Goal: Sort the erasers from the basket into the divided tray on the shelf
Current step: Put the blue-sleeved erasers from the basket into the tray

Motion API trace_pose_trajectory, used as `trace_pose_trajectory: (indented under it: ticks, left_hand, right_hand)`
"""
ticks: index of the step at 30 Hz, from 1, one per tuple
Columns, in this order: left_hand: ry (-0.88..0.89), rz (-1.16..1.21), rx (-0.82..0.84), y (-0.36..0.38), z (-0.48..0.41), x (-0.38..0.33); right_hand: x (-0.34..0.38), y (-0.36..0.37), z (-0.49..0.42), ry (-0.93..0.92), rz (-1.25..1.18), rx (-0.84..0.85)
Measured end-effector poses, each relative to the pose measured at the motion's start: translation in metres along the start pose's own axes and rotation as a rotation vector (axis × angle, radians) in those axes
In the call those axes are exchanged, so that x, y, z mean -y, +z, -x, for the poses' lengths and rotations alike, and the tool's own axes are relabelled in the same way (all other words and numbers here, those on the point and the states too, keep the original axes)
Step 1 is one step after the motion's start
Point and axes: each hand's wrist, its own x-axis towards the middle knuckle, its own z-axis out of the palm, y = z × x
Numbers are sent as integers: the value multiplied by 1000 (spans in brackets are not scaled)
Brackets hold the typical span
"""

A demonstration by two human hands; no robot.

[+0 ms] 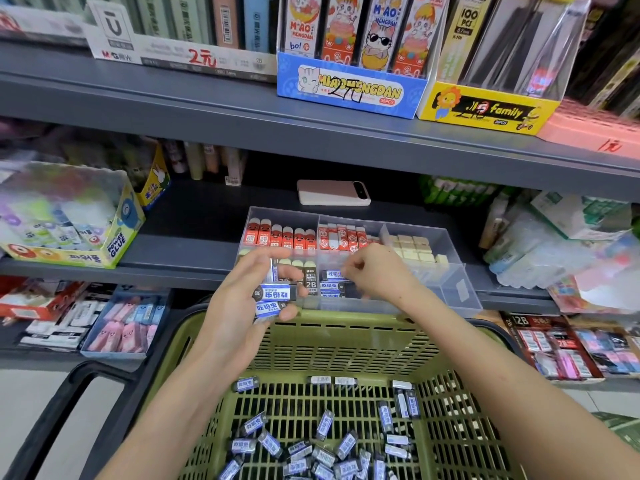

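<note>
Grey metal shelving (194,244) stocked with stationery fills the head view, and a clear divided tray (462,271) sits at the front edge of the middle shelf. Its back compartments hold red-sleeved erasers (280,237) standing in rows and, at the right, cream blocks (412,247). A pink phone (332,192) lies flat just behind the tray, and a glue display box (69,216) stands well to the left.

Below the tray is a green basket (346,341), with loose erasers (311,455) in blue-and-white sleeves scattered across its slatted floor.

The left hand (242,296) is raised in front of the tray, fingers curled round a small stack of erasers (275,292) of the same blue-labelled kind. The right hand (377,271) hovers over the tray's front middle compartment, where more blue-labelled erasers (332,284) lie stacked. Its fingers are bent downward towards them, but whether they pinch one cannot be told.
</note>
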Motion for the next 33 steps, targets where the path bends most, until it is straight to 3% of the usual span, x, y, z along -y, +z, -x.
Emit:
trace_pose_trajectory:
  ticks: [15,18,21,23,28,30,33]
  left_hand:
    - [-18,-2,10,2,0,6]
    - [-16,5,12,2,0,6]
    - [-13,2,37,3,0,6]
    - [-24,-9,62,3,0,7]
    - [-80,16,159,7,3,9]
    - [-112,43,173,8,3,10]
    - [-154,94,136,5,1,8]
  right_hand:
    - [-4,3,6,-8,-213,176]
    - [1,-4,13,-83,-150,67]
    - [15,-15,29,-233,-407,-78]
    - [28,-21,42,-325,-571,-37]
    - [47,-23,49,-445,-577,169]
    - [47,-21,47,-436,-638,213]
    - [37,-26,41,-352,-780,124]
